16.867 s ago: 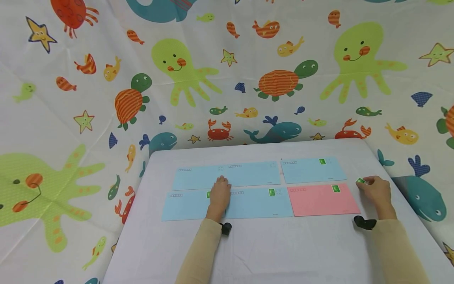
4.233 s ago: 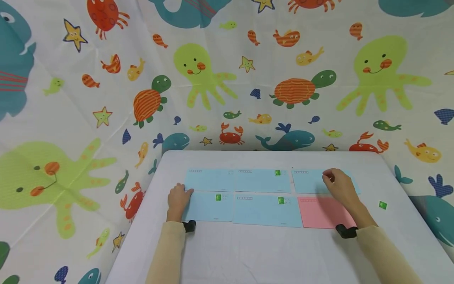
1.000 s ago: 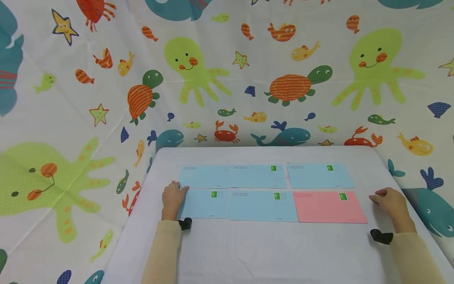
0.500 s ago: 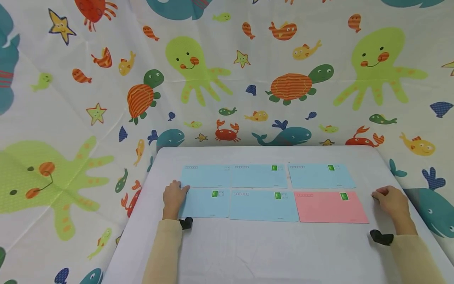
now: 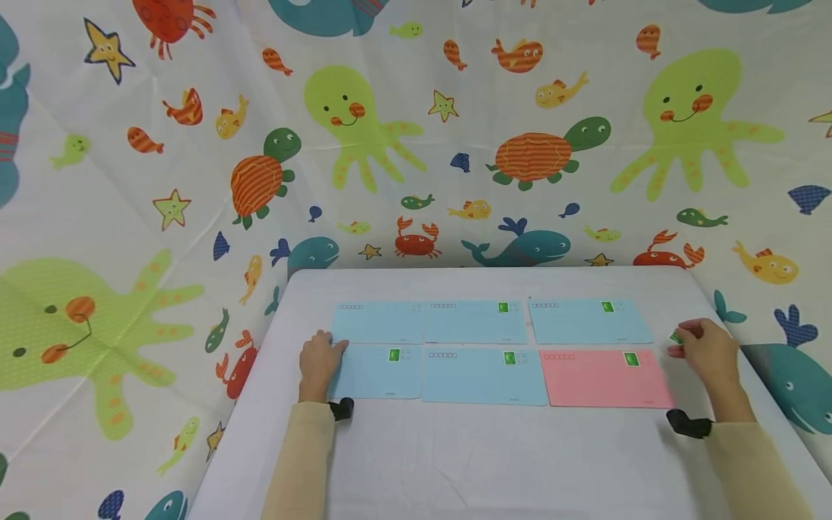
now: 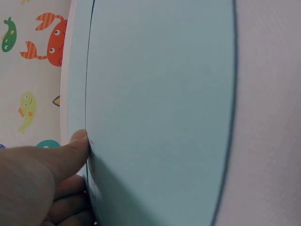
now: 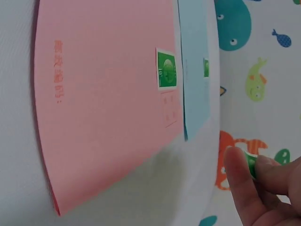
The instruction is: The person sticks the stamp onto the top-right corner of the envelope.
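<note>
Between thumb and index finger of my right hand (image 5: 711, 361) is a small green postage stamp (image 7: 253, 165), lifted off the table to the right of the pink envelope (image 5: 604, 386). My left hand (image 5: 318, 368) rests at the left ends of the upper-left blue envelope (image 5: 377, 325) and the lower-left blue envelope (image 5: 370, 379). In the left wrist view its thumb touches an envelope's edge. The upper-left envelope bears no stamp. A green stamp is on each of the others: lower-middle blue (image 5: 474, 383), upper-middle blue (image 5: 468, 327), upper-right blue (image 5: 578, 327) and pink.
The envelopes lie flat in two rows on a white-covered table (image 5: 494, 462). Behind and beside it hangs a cloth (image 5: 390, 144) printed with sea animals. A black wrist camera (image 5: 689, 424) sits by the right cuff, another (image 5: 341, 409) by the left.
The upper-middle envelope has gained a stamp, and my left hand has shifted left. A stamp that lay loose at the right is now picked up and raised in my right hand.
</note>
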`<act>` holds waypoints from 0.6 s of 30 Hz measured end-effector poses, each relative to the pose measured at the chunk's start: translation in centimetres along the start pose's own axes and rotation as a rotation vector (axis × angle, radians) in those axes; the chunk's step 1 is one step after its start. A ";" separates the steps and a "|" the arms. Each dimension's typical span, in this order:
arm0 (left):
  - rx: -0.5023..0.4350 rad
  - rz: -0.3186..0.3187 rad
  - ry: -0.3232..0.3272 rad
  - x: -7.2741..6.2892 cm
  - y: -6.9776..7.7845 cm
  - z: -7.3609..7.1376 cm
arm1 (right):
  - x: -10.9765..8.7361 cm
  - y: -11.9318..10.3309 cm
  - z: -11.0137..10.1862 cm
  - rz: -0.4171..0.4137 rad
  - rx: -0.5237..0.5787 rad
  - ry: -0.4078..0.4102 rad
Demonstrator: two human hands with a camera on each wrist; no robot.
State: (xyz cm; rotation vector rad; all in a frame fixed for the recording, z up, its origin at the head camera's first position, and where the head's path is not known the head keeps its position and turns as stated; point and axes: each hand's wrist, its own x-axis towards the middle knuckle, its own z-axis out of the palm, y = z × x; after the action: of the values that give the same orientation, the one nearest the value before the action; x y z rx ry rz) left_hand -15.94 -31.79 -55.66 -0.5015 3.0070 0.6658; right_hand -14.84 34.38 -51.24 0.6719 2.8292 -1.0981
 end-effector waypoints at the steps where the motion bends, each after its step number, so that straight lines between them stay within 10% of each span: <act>1: -0.001 -0.001 -0.001 0.0 0.0 0.0 | -0.1 -0.2 0.1 -0.005 0.003 -0.005; 18: -0.001 -0.003 -0.014 0.1 0.0 0.0 | -1.0 -2.9 1.0 -0.100 0.132 -0.009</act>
State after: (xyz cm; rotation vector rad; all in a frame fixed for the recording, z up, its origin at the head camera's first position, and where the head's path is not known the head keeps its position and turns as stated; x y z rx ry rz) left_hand -16.07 -31.87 -55.67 -0.4994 2.9928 0.6683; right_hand -15.18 31.46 -49.93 0.5354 2.8299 -1.3097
